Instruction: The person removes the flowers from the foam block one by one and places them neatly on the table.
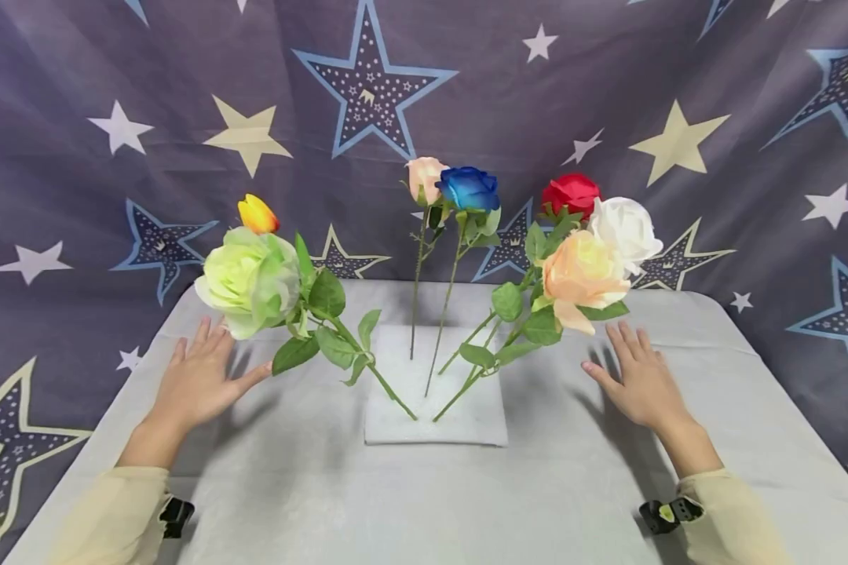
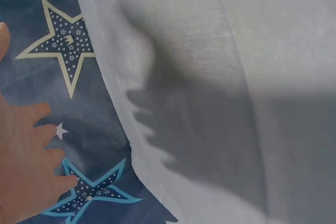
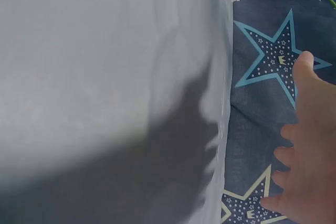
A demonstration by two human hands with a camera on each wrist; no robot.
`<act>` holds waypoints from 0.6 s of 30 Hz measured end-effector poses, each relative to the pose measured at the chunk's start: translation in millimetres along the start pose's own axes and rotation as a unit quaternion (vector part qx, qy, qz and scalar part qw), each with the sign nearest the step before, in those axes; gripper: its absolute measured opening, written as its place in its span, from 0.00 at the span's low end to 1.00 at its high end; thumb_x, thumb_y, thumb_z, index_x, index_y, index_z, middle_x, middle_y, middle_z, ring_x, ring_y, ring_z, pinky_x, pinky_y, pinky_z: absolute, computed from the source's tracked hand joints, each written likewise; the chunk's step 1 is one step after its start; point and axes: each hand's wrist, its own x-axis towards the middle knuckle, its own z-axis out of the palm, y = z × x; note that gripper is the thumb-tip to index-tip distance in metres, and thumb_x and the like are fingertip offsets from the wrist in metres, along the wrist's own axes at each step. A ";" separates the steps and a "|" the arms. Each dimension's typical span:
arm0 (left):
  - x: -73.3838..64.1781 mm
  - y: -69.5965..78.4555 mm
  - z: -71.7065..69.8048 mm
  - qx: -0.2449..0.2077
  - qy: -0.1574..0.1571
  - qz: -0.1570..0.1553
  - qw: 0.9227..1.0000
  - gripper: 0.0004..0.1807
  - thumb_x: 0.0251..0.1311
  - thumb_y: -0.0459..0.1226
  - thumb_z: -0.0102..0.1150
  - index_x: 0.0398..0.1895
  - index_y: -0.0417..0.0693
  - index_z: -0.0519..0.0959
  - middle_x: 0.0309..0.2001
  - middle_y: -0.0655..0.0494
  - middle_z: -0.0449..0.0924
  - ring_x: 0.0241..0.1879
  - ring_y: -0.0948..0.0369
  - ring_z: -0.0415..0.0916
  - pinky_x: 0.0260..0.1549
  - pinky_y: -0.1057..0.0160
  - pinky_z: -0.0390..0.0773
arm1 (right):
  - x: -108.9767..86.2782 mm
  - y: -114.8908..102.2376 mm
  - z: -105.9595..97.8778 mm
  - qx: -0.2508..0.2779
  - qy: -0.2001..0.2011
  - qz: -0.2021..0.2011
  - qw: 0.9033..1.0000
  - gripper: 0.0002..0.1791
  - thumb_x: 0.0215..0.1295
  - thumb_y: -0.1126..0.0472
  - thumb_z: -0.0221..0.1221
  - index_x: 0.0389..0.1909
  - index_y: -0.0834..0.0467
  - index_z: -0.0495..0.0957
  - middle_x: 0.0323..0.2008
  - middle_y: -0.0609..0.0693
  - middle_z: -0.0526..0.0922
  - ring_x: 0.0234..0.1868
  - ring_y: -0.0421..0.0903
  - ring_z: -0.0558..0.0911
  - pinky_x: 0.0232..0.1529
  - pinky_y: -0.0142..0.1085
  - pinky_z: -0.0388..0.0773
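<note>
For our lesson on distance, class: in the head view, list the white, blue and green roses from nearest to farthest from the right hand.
From the right hand:
1. White rose, on the right, beyond the hand's fingertips.
2. Blue rose, in the middle.
3. Green rose, on the left.
</note>
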 end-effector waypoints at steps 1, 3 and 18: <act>0.7 0.1 0.9 -0.003 -0.001 0.000 1.000 0.53 0.61 0.66 0.46 0.76 0.37 0.45 0.76 0.35 0.42 0.75 0.36 0.33 0.67 0.27 0.38 | 0.1 0.3 0.4 0.007 -0.004 0.001 1.000 0.45 0.70 0.36 0.44 0.75 0.63 0.46 0.74 0.70 0.48 0.73 0.73 0.46 0.68 0.70 0.46; 2.2 0.3 2.1 -0.008 -0.004 0.001 1.000 0.53 0.62 0.65 0.45 0.75 0.36 0.45 0.76 0.34 0.42 0.75 0.35 0.33 0.67 0.27 0.38 | 0.8 0.1 0.6 0.023 -0.010 0.001 1.000 0.45 0.71 0.36 0.44 0.75 0.63 0.45 0.74 0.70 0.48 0.73 0.73 0.46 0.69 0.68 0.46; 6.2 3.7 1.1 -0.041 0.023 0.003 0.999 0.49 0.64 0.62 0.46 0.76 0.40 0.45 0.74 0.31 0.45 0.74 0.34 0.38 0.67 0.27 0.40 | 2.8 -8.5 -1.2 0.086 -0.018 -0.024 0.996 0.39 0.73 0.43 0.45 0.73 0.67 0.51 0.74 0.68 0.51 0.74 0.70 0.49 0.71 0.66 0.49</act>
